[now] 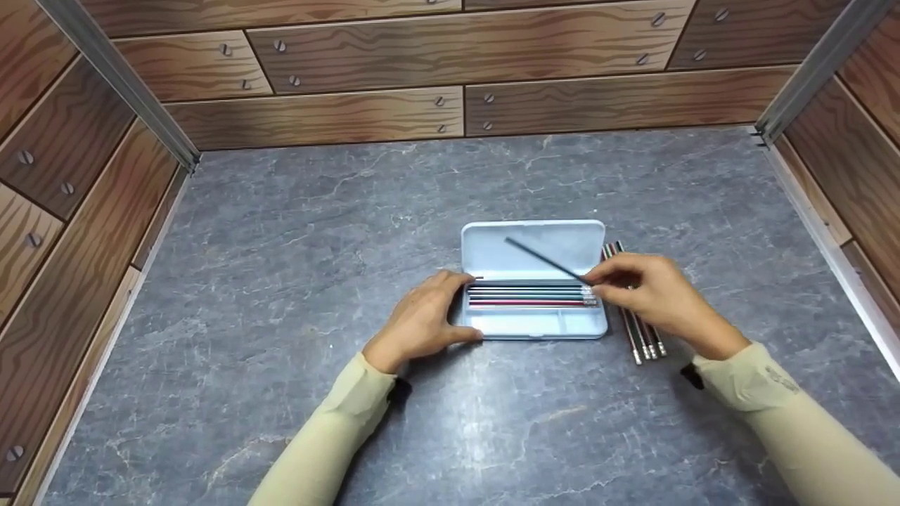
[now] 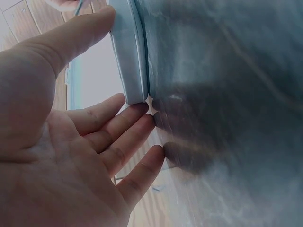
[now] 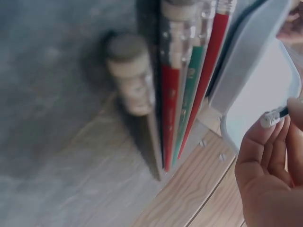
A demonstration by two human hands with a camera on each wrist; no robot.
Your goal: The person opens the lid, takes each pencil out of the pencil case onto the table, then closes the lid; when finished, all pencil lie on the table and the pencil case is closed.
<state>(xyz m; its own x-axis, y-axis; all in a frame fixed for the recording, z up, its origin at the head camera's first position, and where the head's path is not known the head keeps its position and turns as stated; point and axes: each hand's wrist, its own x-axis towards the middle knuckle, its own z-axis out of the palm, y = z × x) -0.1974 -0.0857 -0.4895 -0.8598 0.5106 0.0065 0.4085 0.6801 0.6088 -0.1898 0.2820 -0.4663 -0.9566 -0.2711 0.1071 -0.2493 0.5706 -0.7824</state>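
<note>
A pale blue pencil case (image 1: pixel 534 325) lies with its lid (image 1: pixel 492 246) raised, holding a row of several pencils (image 1: pixel 524 295) in its long compartment. My left hand (image 1: pixel 425 316) rests against the case's left end, thumb at the front corner and fingertips near the hinge. In the left wrist view those fingers (image 2: pixel 128 156) look fairly straight, some touching the case wall. Above the right end of the case, my right hand (image 1: pixel 650 292) pinches a dark pencil (image 1: pixel 545 258) by its eraser end. That pencil tilts, its far end before the lid. The right wrist view shows its ferrule (image 3: pixel 272 118) at the fingertips.
Several loose pencils (image 1: pixel 643 337) lie side by side on the table just right of the case, eraser ends towards me, partly under my right hand. The grey marbled table (image 1: pixel 316 232) is bounded by wood-patterned walls (image 1: pixel 365 116) at the back and sides.
</note>
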